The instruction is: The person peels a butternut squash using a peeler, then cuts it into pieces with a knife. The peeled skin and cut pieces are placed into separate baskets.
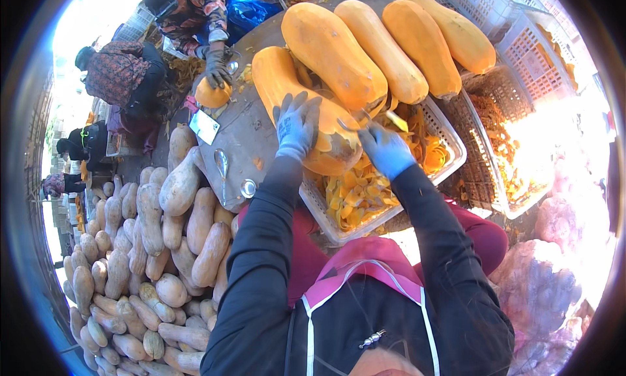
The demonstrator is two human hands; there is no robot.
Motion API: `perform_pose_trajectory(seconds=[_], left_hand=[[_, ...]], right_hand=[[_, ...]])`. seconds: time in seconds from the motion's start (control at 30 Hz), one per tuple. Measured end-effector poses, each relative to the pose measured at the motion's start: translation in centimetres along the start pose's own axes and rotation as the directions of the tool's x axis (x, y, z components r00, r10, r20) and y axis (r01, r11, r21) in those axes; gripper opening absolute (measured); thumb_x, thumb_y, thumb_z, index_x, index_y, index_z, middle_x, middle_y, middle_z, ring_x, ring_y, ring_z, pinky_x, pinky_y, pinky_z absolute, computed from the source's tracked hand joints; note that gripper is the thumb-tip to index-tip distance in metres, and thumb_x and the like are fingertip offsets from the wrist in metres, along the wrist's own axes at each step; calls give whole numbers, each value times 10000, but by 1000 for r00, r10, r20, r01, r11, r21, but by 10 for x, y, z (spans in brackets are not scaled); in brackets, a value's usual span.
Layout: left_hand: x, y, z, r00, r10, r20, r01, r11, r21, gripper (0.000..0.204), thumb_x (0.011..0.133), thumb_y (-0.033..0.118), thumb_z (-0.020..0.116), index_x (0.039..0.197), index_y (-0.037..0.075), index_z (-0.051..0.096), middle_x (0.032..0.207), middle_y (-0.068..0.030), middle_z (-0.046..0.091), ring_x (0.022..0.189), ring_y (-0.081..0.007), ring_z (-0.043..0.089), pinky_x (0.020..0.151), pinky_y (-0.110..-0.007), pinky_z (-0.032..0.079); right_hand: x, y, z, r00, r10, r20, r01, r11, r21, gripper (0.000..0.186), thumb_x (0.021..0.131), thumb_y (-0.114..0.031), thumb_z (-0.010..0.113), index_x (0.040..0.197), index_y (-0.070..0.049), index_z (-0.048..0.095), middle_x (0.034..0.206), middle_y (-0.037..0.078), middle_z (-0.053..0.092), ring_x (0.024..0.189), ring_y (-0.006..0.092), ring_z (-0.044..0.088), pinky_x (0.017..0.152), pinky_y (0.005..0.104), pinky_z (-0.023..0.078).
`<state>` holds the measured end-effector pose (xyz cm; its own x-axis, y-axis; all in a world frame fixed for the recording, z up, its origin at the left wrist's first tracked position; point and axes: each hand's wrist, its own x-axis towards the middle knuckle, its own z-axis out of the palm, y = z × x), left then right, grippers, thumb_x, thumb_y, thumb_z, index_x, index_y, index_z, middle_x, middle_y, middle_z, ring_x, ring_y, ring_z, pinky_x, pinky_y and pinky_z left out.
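Right hand (386, 151) grips a metal tool (347, 126) at the front squash (330, 120); left hand (297, 125) lies open on that squash, orange squashes (336, 53) crowding beyond, peel-filled crate (458, 156) beneath.

Produce workshop: squash heap (212, 252), crates (531, 58)

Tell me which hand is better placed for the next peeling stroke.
Probably the right hand: it holds the peeler at the orange squash; the left hand lies on that squash.
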<state>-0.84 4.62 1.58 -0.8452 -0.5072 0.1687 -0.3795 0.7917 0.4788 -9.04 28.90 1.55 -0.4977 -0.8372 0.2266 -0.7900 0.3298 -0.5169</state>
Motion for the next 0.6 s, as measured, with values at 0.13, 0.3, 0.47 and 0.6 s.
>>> perform_pose_trajectory(seconds=[0.13, 0.3, 0.47, 0.6], left_hand=[[2, 2, 6, 998, 60, -29, -61, 998, -14, 341, 995, 386, 547, 1262, 287, 734, 1462, -67, 591, 1454, -352, 390, 1236, -558, 148], [-12, 16, -3, 1000, 13, 15, -14, 999, 34, 315, 1023, 355, 534, 1251, 293, 742, 1475, -45, 585, 1479, -316, 375, 1244, -530, 157], [7, 29, -4, 1000, 9, -19, -8, 999, 40, 305, 1021, 355, 539, 1231, 286, 749, 1463, -44, 596, 1473, -317, 383, 1240, -526, 160], [-5, 28, -7, 999, -15, 28, 13, 997, 73, 320, 1023, 361, 524, 1253, 296, 737, 1482, -57, 579, 1466, -336, 395, 1234, -552, 184]], right_hand=[[46, 23, 11, 989, 4, 146, 8, 997, -79, 141, 953, -163, 541, 1048, -75, 597, 987, 202, 648, 836, 440, 655, 733, 506, 542], [-51, -25, 2, 821, 476, 316, -543, 822, 171, 486, 1018, -480, 430, 1145, -38, 589, 971, 272, 703, 958, 455, 671, 852, 557, 490], [-138, -6, 28, 848, 493, 195, -520, 845, 124, 452, 1019, -485, 501, 987, -44, 593, 806, 250, 663, 835, 462, 674, 728, 550, 508], [-37, -46, -27, 916, 395, 65, -400, 903, 156, 419, 1029, -443, 504, 993, -36, 598, 812, 250, 664, 820, 460, 661, 696, 556, 490]])
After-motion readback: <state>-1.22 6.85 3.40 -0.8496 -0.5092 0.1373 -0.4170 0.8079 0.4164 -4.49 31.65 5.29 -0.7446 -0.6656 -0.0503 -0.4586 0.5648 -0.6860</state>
